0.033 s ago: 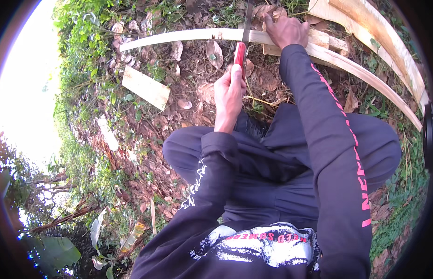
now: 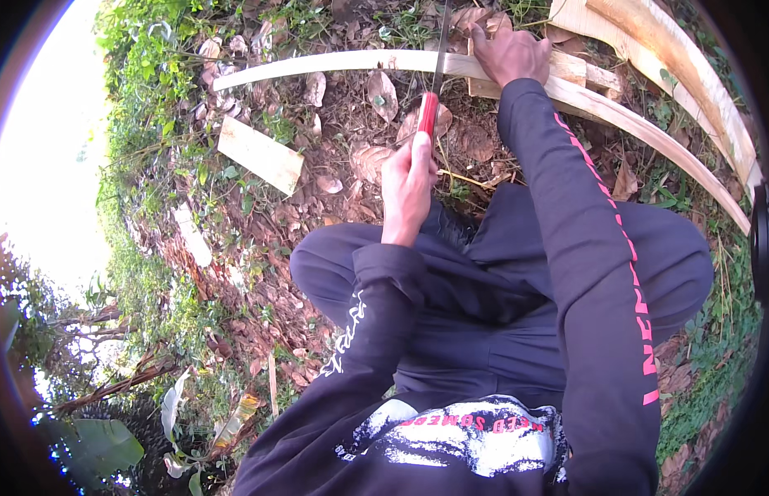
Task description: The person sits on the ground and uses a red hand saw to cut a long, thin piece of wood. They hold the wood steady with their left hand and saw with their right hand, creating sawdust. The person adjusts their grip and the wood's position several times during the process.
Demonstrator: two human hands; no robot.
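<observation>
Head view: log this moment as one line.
left hand: holds red handle | blade: crosses strip | right hand: on strip | board: left of left hand

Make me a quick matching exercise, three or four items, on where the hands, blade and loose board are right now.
1. left hand
2. right hand
3. flat board
4. blade

A. apart, left of both hands
B. crossing the pale strip
C. around the red handle
D. over the wood, right of item 4

Pairs: 1-C, 2-D, 3-A, 4-B
</observation>
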